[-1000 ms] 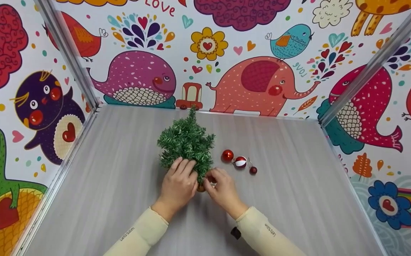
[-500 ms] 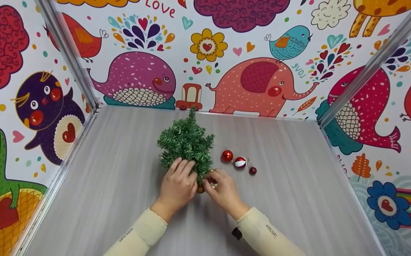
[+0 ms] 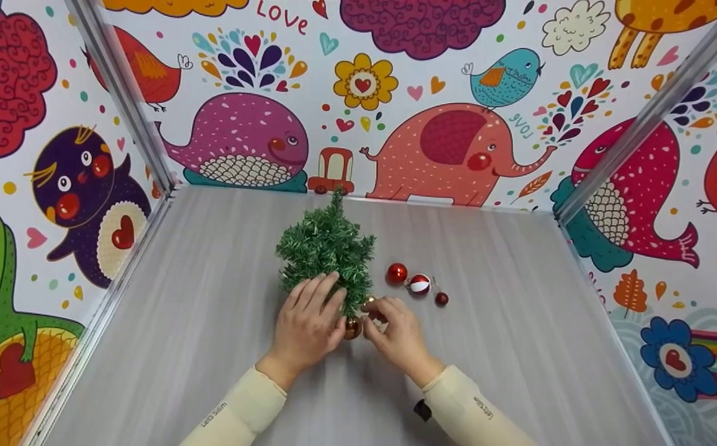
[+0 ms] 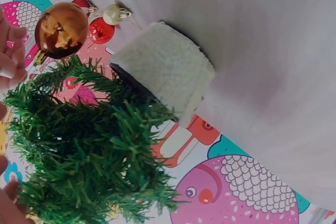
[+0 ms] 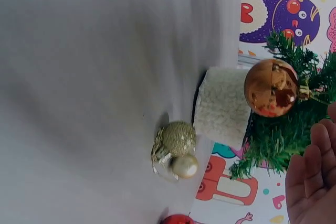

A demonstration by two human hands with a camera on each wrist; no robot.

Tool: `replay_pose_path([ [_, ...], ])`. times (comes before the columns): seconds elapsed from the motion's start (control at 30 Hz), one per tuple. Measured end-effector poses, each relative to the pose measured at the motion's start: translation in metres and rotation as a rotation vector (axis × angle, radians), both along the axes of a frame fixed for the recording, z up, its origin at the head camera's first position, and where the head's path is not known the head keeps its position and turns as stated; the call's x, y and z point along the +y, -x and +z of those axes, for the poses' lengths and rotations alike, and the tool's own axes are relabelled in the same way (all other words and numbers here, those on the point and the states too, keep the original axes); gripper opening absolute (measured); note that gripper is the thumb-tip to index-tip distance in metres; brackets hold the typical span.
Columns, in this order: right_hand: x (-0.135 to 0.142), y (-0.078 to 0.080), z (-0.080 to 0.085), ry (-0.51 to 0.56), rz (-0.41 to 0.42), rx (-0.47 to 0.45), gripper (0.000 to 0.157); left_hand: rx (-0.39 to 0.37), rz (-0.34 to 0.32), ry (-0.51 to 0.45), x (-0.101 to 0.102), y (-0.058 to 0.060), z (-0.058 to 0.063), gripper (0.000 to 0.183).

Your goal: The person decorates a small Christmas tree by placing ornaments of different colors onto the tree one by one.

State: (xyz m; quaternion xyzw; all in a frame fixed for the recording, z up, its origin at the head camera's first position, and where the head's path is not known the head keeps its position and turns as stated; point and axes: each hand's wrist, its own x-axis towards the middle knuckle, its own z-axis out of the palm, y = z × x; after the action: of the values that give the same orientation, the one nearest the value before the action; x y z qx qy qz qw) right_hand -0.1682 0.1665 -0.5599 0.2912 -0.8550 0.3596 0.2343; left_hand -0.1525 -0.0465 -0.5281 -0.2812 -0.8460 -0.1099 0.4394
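In the head view a small artificial Christmas tree [image 3: 324,244] stands on the table, its wrapped white base [image 5: 223,106] seen in the wrist views. A shiny copper-gold bauble [image 3: 352,328] hangs from a low front branch by its cap and cord. My left hand [image 3: 308,322] touches the front of the tree with extended fingers. Just right of the bauble is my right hand [image 3: 398,331], its fingers loosely bent, thumb and forefinger apart, nothing visible between them. Part of its fingers [image 5: 312,177] shows beside the branches in the right wrist view.
Right of the tree lie a red bauble [image 3: 396,273], a red-and-white bauble [image 3: 419,284] and a small dark red bauble [image 3: 442,298]. A glittery gold bauble [image 5: 179,137] and a smaller pale gold bauble [image 5: 185,166] rest near the base. Printed walls [image 3: 358,37] enclose the table.
My right hand has moved slightly right, away from the branch, and its fingertips have parted. My left fingers have straightened and spread. More of the copper-gold bauble now shows.
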Motion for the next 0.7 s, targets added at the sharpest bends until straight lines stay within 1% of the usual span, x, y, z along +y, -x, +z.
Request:
replay_pose_path([
  [0.07,0.006,0.0,0.0,-0.003,-0.009,-0.013,0.017,-0.015,0.01,-0.021,-0.001,-0.001,-0.001,0.062],
  [0.17,0.016,-0.001,-0.001,-0.014,-0.028,-0.051,0.018,-0.067,0.04,-0.054,-0.002,0.0,0.001,0.084],
  [0.27,0.026,-0.002,-0.004,-0.04,-0.063,-0.09,0.018,-0.12,0.072,-0.056,-0.002,0.002,0.005,0.095],
  [0.37,0.037,-0.003,-0.008,-0.074,-0.1,-0.128,0.017,-0.166,0.098,-0.03,-0.001,0.003,0.008,0.101],
  [0.47,0.045,-0.004,-0.012,-0.107,-0.125,-0.164,0.017,-0.199,0.13,-0.002,0.0,0.003,0.009,0.104],
  [0.57,0.053,-0.004,-0.016,-0.138,-0.139,-0.206,0.018,-0.208,0.171,0.019,0.002,0.003,0.006,0.103],
  [0.7,0.062,-0.003,-0.022,-0.157,-0.161,-0.249,0.019,-0.189,0.184,0.042,0.004,0.002,0.003,0.103],
])
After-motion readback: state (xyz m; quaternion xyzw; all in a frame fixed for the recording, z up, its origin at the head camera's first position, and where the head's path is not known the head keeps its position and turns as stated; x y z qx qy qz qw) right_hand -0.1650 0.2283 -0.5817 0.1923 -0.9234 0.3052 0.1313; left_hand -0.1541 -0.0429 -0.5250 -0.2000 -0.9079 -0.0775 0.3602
